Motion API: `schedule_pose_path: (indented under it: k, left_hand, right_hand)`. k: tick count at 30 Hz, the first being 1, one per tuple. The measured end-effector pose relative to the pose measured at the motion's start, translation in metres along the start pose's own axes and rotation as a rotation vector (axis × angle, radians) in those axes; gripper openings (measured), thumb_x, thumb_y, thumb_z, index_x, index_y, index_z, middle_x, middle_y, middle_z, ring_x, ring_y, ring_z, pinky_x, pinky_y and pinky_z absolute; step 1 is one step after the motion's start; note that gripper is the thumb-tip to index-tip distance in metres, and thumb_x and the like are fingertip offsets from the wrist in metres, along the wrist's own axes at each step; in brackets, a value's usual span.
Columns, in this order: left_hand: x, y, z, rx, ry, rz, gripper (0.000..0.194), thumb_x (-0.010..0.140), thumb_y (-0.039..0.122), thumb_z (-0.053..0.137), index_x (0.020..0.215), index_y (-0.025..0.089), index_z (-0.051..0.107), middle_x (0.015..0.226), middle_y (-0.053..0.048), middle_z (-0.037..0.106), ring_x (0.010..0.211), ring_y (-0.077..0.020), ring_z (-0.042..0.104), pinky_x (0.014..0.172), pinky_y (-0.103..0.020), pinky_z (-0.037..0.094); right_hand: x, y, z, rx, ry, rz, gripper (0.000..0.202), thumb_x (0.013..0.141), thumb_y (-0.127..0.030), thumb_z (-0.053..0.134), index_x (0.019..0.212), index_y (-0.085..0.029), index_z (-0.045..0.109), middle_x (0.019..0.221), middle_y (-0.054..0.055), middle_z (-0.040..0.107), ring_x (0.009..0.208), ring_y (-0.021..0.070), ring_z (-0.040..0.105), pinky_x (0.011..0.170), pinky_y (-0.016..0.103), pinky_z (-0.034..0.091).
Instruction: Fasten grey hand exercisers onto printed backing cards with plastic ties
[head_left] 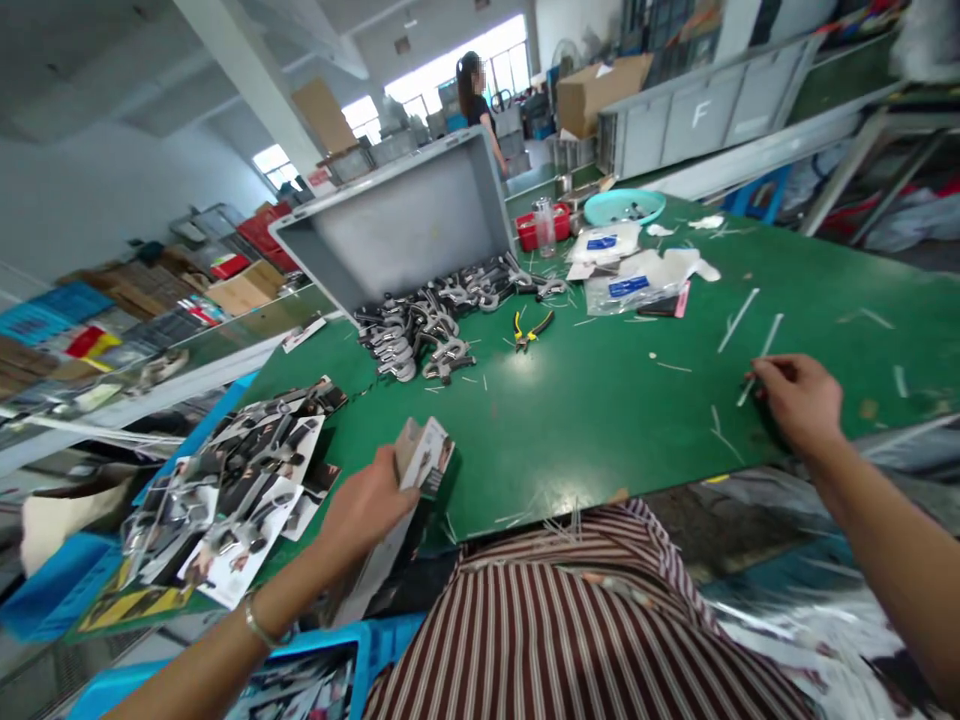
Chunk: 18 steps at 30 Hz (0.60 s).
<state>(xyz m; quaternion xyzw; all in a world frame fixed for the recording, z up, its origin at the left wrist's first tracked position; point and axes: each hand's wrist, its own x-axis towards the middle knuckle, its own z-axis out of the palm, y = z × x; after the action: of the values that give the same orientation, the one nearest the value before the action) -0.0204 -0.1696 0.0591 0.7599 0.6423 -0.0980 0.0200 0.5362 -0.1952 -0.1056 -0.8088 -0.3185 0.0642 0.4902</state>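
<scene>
My left hand (367, 500) is closed around a stack of printed cards (431, 455) at the near edge of the green table. On the right, my right hand (802, 395) has its fingertips pinched at a thin white cable tie (769, 335), which lies slanted across the table top. A second white strip (739, 320) rests just left of it. Yellow-and-black cutting pliers (525, 330) lie open near the middle. Behind them is a heap of grey-and-black clamp-like tools (420, 330), spilling from a tipped grey crate (420, 220).
Carded tools (247, 480) are piled at the left edge. Plastic bags (630, 285), a red box (529, 230) and a turquoise tray (626, 205) stand at the back. Strip offcuts litter the green table (585, 420). A blue bin (364, 660) sits below; another person (480, 105) stands far behind.
</scene>
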Motion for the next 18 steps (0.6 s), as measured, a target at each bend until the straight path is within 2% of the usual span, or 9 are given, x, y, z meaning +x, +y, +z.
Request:
schedule_pose_path:
  k: [4, 5, 6, 8, 10, 12, 14, 16, 18]
  left_hand:
    - [0.006, 0.123, -0.016, -0.066, 0.061, 0.278, 0.039, 0.082, 0.028, 0.053, 0.118, 0.014, 0.048, 0.097, -0.013, 0.07, 0.082, -0.0271, 0.069, 0.069, -0.032, 0.048]
    - [0.005, 0.153, -0.017, -0.114, 0.064, 0.415, 0.041, 0.08, 0.025, 0.054, 0.118, 0.012, 0.049, 0.096, -0.016, 0.07, 0.081, -0.0288, 0.069, 0.067, -0.033, 0.048]
    - [0.003, 0.182, -0.018, -0.138, 0.065, 0.488, 0.044, 0.076, 0.026, 0.058, 0.117, 0.012, 0.05, 0.095, -0.016, 0.071, 0.079, -0.0288, 0.069, 0.064, -0.032, 0.048]
    - [0.002, 0.232, -0.016, -0.182, 0.064, 0.61, 0.049, 0.07, 0.032, 0.064, 0.115, 0.015, 0.053, 0.092, -0.012, 0.072, 0.076, -0.0275, 0.069, 0.062, -0.031, 0.049]
    - [0.005, 0.267, -0.013, -0.344, -0.003, 0.725, 0.055, 0.068, 0.039, 0.068, 0.115, 0.013, 0.055, 0.093, -0.015, 0.072, 0.076, -0.0301, 0.069, 0.06, -0.033, 0.05]
    - [0.014, 0.285, -0.008, -0.581, -0.131, 0.706, 0.068, 0.058, 0.047, 0.077, 0.114, 0.013, 0.058, 0.098, -0.017, 0.072, 0.078, -0.0312, 0.068, 0.059, -0.033, 0.051]
    - [0.026, 0.284, -0.002, -0.908, -0.227, 0.608, 0.075, 0.048, 0.045, 0.085, 0.112, 0.014, 0.061, 0.105, -0.016, 0.072, 0.083, -0.0295, 0.068, 0.062, -0.032, 0.052]
    - [0.036, 0.266, 0.004, -1.291, -0.259, 0.459, 0.073, 0.045, 0.033, 0.089, 0.111, 0.015, 0.063, 0.106, -0.013, 0.072, 0.084, -0.0263, 0.068, 0.065, -0.03, 0.053]
    - [0.045, 0.235, 0.01, -1.597, -0.228, 0.252, 0.067, 0.044, 0.024, 0.088, 0.107, 0.014, 0.066, 0.096, -0.01, 0.074, 0.076, -0.0234, 0.068, 0.063, -0.028, 0.053]
  right_hand:
    - [-0.003, 0.002, -0.002, 0.066, -0.005, 0.006, 0.04, 0.092, -0.041, 0.054, 0.113, -0.008, 0.065, 0.097, 0.018, 0.072, 0.061, 0.0087, 0.053, 0.061, 0.027, 0.039]
    - [-0.003, 0.003, -0.003, 0.083, -0.002, 0.011, 0.04, 0.092, -0.041, 0.054, 0.113, -0.008, 0.064, 0.097, 0.018, 0.072, 0.06, 0.0091, 0.053, 0.06, 0.027, 0.039]
    - [-0.003, 0.003, -0.004, 0.098, 0.004, 0.016, 0.039, 0.092, -0.04, 0.053, 0.113, -0.009, 0.064, 0.097, 0.018, 0.071, 0.06, 0.0095, 0.053, 0.06, 0.027, 0.039]
    - [-0.002, 0.002, -0.007, 0.12, 0.017, 0.028, 0.034, 0.091, -0.037, 0.055, 0.108, -0.01, 0.065, 0.092, 0.017, 0.072, 0.058, 0.0109, 0.053, 0.058, 0.027, 0.039]
    - [-0.001, 0.002, -0.01, 0.129, 0.035, 0.041, 0.026, 0.087, -0.035, 0.059, 0.099, -0.012, 0.067, 0.084, 0.014, 0.071, 0.056, 0.0129, 0.054, 0.057, 0.029, 0.039]
    - [0.001, 0.003, -0.012, 0.137, 0.046, 0.05, 0.021, 0.084, -0.034, 0.06, 0.092, -0.015, 0.066, 0.079, 0.012, 0.071, 0.057, 0.0154, 0.056, 0.057, 0.03, 0.04]
    - [0.004, 0.004, -0.014, 0.148, 0.04, 0.052, 0.022, 0.081, -0.037, 0.06, 0.088, -0.017, 0.065, 0.078, 0.011, 0.07, 0.058, 0.0179, 0.058, 0.058, 0.032, 0.042]
    - [0.005, 0.006, -0.014, 0.16, 0.018, 0.048, 0.026, 0.079, -0.043, 0.059, 0.087, -0.019, 0.064, 0.077, 0.011, 0.07, 0.058, 0.0204, 0.059, 0.058, 0.034, 0.043]
    - [0.005, 0.007, -0.015, 0.168, -0.006, 0.042, 0.032, 0.075, -0.049, 0.059, 0.087, -0.021, 0.064, 0.077, 0.011, 0.071, 0.057, 0.0228, 0.06, 0.057, 0.037, 0.045]
